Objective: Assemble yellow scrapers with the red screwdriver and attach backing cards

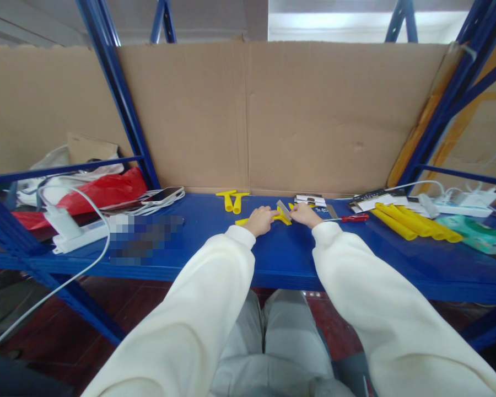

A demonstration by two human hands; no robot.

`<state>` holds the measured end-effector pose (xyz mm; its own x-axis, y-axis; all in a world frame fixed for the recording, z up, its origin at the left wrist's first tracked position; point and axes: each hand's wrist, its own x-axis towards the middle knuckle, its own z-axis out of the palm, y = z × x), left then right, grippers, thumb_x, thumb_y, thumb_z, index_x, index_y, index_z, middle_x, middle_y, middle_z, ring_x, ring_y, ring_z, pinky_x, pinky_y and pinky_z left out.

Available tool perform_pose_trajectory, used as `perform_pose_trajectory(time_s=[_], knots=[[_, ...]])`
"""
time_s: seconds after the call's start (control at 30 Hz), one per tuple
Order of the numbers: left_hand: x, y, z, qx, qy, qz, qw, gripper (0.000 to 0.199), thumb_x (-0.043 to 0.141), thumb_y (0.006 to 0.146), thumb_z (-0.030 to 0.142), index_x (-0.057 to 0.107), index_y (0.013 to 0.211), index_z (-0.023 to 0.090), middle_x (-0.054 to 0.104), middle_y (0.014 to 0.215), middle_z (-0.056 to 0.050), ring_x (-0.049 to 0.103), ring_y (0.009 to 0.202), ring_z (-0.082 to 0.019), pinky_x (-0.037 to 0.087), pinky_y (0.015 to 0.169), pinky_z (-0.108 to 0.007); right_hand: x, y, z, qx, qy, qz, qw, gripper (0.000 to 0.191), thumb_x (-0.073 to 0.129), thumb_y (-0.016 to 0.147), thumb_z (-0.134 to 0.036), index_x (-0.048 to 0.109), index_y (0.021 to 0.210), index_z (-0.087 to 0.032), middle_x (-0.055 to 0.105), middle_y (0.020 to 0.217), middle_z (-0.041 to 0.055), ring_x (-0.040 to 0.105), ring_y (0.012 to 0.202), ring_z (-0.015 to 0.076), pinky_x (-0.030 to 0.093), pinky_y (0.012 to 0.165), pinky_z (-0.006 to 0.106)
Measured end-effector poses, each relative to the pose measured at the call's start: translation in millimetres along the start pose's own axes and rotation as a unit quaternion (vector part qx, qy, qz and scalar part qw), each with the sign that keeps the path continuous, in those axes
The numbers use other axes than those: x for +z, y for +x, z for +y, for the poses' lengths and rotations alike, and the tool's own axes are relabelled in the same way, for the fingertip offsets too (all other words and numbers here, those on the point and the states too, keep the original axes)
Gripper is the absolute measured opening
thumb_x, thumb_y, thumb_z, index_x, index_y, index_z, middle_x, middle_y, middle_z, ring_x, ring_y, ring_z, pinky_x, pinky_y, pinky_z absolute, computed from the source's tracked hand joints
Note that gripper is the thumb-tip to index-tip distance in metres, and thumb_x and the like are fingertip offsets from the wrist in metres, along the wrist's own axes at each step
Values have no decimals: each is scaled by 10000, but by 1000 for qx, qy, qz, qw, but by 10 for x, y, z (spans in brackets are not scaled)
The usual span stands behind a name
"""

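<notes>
My left hand [260, 221] is closed round a yellow T-shaped tool [282, 218], whose handle end shows left of the fingers and whose head shows between my hands. A grey metal blade [283, 209] lies tilted against that head. My right hand [305, 215] pinches the blade's right side with closed fingers. Behind my left hand, two yellow T-shaped tools [233, 203] lie side by side. Close to my right hand, a screwdriver with a red handle [354, 218] rests on the blue shelf [281, 253].
Several yellow tubes [415, 221] lie at the right, by a green packet [475, 234] and a white power strip [458, 207]. Black-and-white cards [378, 199] sit behind them. At the left are a phone [164, 195], a red bag [107, 190] and a cabled power strip [80, 236]. Cardboard [314, 116] stands behind.
</notes>
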<state>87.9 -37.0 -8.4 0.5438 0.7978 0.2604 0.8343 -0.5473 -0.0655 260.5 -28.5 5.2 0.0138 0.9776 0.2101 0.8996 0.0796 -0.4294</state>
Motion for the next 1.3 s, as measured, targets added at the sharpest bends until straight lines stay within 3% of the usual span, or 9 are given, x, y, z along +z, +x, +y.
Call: perform_pose_trajectory(time_s=[0.23, 0.43, 0.63, 0.87, 1.13, 1.3], knots=[[-34, -32, -1, -28, -13, 12, 999, 538, 420, 958, 159, 445, 1476, 305, 523, 1224, -106, 635, 1055, -228, 494, 927, -337, 2, 5, 63, -16, 87, 0, 996, 171, 605, 800, -147, 737, 698, -109, 634, 547, 26, 570, 537, 126, 426, 545, 206], [-54, -60, 18, -12, -1, -2, 1000, 582, 371, 954, 133, 403, 1500, 333, 515, 1262, -115, 624, 1073, -252, 516, 887, -361, -65, -10, 146, -32, 144, -54, 988, 154, 639, 763, -113, 700, 623, -129, 568, 492, -19, 470, 455, 82, 407, 499, 191], [-52, -55, 35, -15, 14, 0, 1000, 583, 386, 953, 139, 400, 1500, 339, 531, 1240, -132, 621, 1092, -266, 508, 900, -371, -91, 5, 189, -43, 147, -74, 985, 140, 689, 752, -190, 711, 620, -148, 575, 484, -23, 469, 446, 81, 390, 452, 187], [-93, -76, 71, -4, 21, -1, 1000, 530, 325, 998, 204, 394, 1505, 339, 543, 1212, -125, 640, 1072, -261, 511, 877, -355, -133, -66, 133, -9, 174, -86, 981, 264, 687, 819, -276, 650, 590, -152, 494, 419, -34, 428, 413, 73, 358, 434, 185], [-80, -64, 68, 8, 20, 7, 1000, 579, 350, 984, 187, 314, 1538, 352, 549, 1207, -125, 637, 1074, -261, 511, 879, -355, -112, -78, 151, 14, 277, -122, 953, 251, 691, 833, -299, 600, 645, -160, 540, 474, -21, 462, 439, 73, 345, 414, 169], [-56, -58, 61, 12, 30, 9, 999, 636, 386, 928, 87, 381, 1509, 346, 547, 1223, -117, 620, 1093, -254, 498, 903, -359, -72, -81, 158, 28, 307, -144, 940, 259, 725, 802, -279, 585, 622, -157, 525, 463, -28, 429, 413, 70, 337, 409, 183]])
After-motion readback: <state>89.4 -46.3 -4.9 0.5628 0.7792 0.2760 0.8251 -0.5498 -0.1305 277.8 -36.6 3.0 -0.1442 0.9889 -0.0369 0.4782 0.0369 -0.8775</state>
